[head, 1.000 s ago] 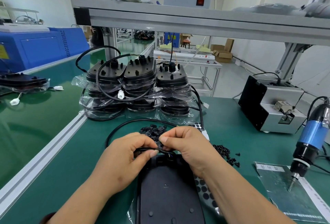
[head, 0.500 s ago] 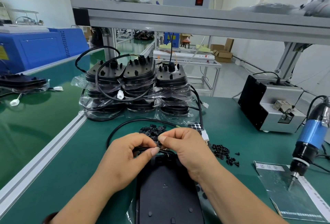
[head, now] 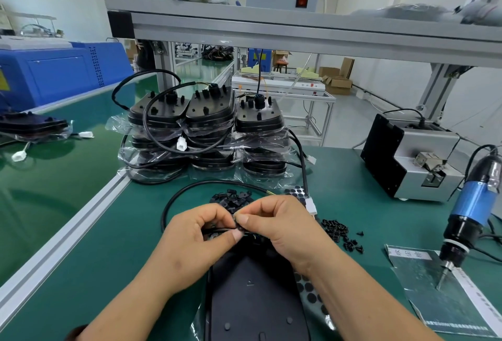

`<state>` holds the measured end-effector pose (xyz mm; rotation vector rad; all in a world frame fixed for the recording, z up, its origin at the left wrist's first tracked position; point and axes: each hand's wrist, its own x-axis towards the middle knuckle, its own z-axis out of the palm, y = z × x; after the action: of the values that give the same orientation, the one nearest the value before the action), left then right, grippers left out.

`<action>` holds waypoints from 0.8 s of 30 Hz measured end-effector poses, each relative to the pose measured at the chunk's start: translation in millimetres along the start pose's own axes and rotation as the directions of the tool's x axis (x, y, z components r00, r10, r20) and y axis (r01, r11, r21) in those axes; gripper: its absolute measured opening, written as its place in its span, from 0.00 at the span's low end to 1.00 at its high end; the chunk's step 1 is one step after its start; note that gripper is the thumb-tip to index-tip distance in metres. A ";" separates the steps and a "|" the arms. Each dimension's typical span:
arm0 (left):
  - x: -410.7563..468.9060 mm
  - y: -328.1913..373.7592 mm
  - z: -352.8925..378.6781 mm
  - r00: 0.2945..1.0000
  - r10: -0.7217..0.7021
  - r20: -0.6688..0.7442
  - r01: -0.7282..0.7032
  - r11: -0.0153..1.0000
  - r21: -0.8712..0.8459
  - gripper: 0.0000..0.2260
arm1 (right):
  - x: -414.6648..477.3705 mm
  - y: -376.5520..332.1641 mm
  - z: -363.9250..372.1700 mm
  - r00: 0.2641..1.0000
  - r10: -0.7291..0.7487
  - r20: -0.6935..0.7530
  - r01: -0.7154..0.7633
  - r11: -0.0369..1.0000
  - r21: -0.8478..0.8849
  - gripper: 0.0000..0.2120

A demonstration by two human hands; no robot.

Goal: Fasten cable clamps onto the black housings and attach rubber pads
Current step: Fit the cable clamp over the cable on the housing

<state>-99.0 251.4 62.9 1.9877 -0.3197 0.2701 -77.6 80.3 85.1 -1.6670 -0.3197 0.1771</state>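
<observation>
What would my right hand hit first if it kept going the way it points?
Most likely the left hand. The right hand points leftward, and their fingertips nearly meet on the cable that both pinch.

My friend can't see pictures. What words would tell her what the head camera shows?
The left hand and right hand pinch a black cable above a black housing on a green table. Small black clamps and screws lie nearby, with bagged housings stacked behind and a blue screwdriver at the right.
</observation>
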 end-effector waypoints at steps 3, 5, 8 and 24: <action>1.3 -0.4 2.2 1.000 -0.017 -0.017 0.018 1.000 0.008 0.09 | -0.9 -5.1 -10.4 0.991 -0.016 0.134 0.031 0.993 -0.111 0.06; 2.9 -1.3 1.7 1.000 -0.025 -0.011 0.025 0.999 0.029 0.07 | -1.6 -7.8 -16.1 0.980 -0.015 0.198 0.048 0.986 -0.162 0.08; 3.6 -2.0 1.6 0.999 -0.043 -0.001 0.043 0.998 0.034 0.03 | -1.7 -8.8 -20.8 0.975 -0.026 0.220 0.077 0.971 -0.228 0.09; 3.3 -0.6 7.5 0.994 -0.094 -0.056 0.094 0.996 -0.013 0.06 | 4.8 7.4 -4.3 0.980 -0.196 0.034 0.194 0.911 -0.364 0.06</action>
<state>-95.3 244.6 60.3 1.9745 -0.1904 0.2632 -71.0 76.9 78.6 -1.9894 -0.5404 -0.0399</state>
